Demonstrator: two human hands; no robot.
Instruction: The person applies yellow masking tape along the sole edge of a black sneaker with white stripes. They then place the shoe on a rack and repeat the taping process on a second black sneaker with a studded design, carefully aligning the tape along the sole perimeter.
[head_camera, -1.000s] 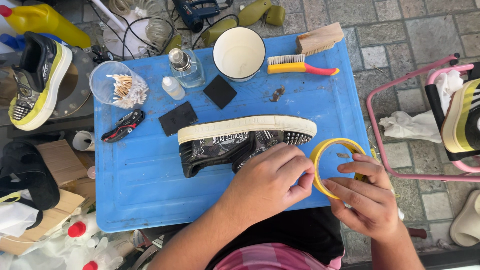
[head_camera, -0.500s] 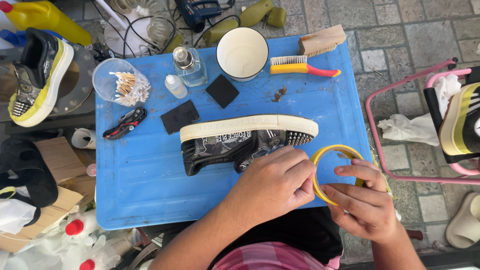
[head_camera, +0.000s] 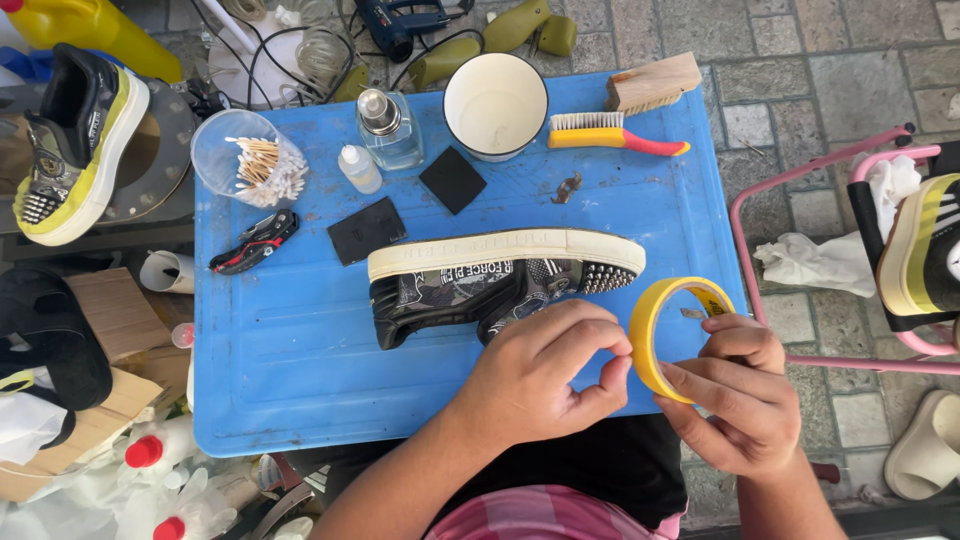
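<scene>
A roll of yellow tape (head_camera: 672, 322) is held upright on its edge in the grip of the right hand (head_camera: 735, 400), with the thumb over the top of the ring and the fingers closed around its lower rim. The left hand (head_camera: 545, 375) is pinched shut at the roll's left edge, thumb and fingertips pressed together against the tape. Both hands are set over the near right corner of a blue plastic bench (head_camera: 290, 390).

Just beyond the left hand, a black sneaker (head_camera: 500, 280) with a cream sole and a studded toe is laid on its side, touching the knuckles and partly blocked by them. Farther back, two black square pads (head_camera: 367, 230) are seen, with a red and black folding tool (head_camera: 254, 241) to their left. Along the far edge a clear cup of cotton swabs (head_camera: 250, 160), a small white dropper bottle (head_camera: 359, 168), a glass spray bottle (head_camera: 389, 128), a white mug (head_camera: 495, 105), a yellow-handled brush (head_camera: 615, 135) and a wooden brush (head_camera: 655, 83) are lined up.

A second shoe (head_camera: 75, 140) with a yellow sole is propped at the left, off the bench. A pink metal rack (head_camera: 800, 270) is stood at the right on the paved floor.
</scene>
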